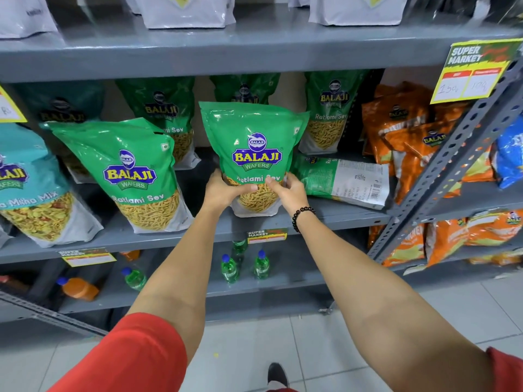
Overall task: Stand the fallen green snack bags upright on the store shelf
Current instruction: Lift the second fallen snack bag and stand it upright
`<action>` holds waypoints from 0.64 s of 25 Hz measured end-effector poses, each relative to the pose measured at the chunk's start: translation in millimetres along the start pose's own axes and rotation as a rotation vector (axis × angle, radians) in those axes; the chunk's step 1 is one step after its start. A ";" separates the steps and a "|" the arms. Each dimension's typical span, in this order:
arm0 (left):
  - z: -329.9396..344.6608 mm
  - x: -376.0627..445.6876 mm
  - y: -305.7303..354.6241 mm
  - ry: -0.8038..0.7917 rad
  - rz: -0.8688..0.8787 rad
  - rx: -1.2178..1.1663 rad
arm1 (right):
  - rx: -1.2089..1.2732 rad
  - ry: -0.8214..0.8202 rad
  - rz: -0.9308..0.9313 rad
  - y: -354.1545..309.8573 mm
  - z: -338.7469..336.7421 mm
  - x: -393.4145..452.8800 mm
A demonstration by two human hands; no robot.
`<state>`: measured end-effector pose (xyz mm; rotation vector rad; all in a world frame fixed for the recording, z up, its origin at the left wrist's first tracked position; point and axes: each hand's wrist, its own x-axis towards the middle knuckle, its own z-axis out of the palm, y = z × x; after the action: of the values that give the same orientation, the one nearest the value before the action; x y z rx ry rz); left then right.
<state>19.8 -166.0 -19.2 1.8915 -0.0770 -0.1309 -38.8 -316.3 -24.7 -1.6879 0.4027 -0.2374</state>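
Head view: left hand and right hand are both pressing on the lower part of one green Ratlami Sev bag, one at each side, fingers wrapping onto its front over the clear window; the bag is standing upright between them, its base touching the front edge of the grey middle shelf; a black bead bracelet is sitting on the right wrist; red sleeves are showing at both upper arms.

Contents: thin yellow sev strands are showing through the held bag's window; a second green bag is leaning upright just to the left of the hands, same yellow strands inside; a fallen green bag is lying flat, back label and barcode up, just beside the right hand; three more green bags are standing farther back, the rightmost one behind the fallen one.

A teal Mitha Mix bag is resting at far left, mixed yellow snack inside; orange bags are crowding the right end; green bottles are standing on the lower shelf; a yellow price tag is hanging at upper right.
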 end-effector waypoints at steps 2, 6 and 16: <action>0.4 -13.2 -0.2 0.043 0.005 0.015 | -0.022 -0.021 -0.010 9.7 -3.8 1.7; 2.4 -32.4 6.2 0.086 -0.009 0.039 | -0.021 -0.050 0.008 -1.1 -9.2 -11.0; 4.9 -47.7 4.3 0.060 0.008 -0.049 | -0.004 -0.084 0.049 -0.6 -13.7 -14.6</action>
<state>-28.1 -166.4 -14.1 1.8441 -0.0397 -0.0698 -57.3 -323.0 -20.9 -1.6839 0.3818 -0.1296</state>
